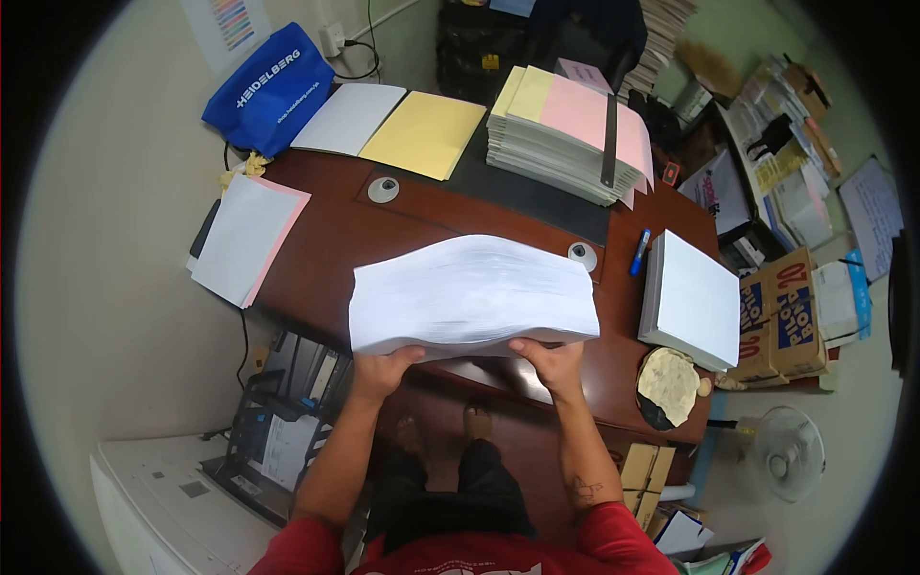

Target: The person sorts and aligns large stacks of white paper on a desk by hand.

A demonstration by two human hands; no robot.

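Observation:
A thick stack of white paper (474,292) is held between my two hands over the front part of the brown desk, its upper edge bowed upward. My left hand (385,370) grips the near left edge, thumb on the edge and fingers hidden beneath. On the near right edge, my right hand (551,364) holds the same stack in a like way. To the right lies another white paper stack (692,299), with a blue marker (640,253) beside it.
Toward the back of the desk (326,216) are a tall pink and yellow paper pile (565,134), yellow sheets (422,134), white sheets (350,117) and a blue bag (270,91). White and pink sheets (247,240) lie left. A round pad (669,386) sits at the right corner.

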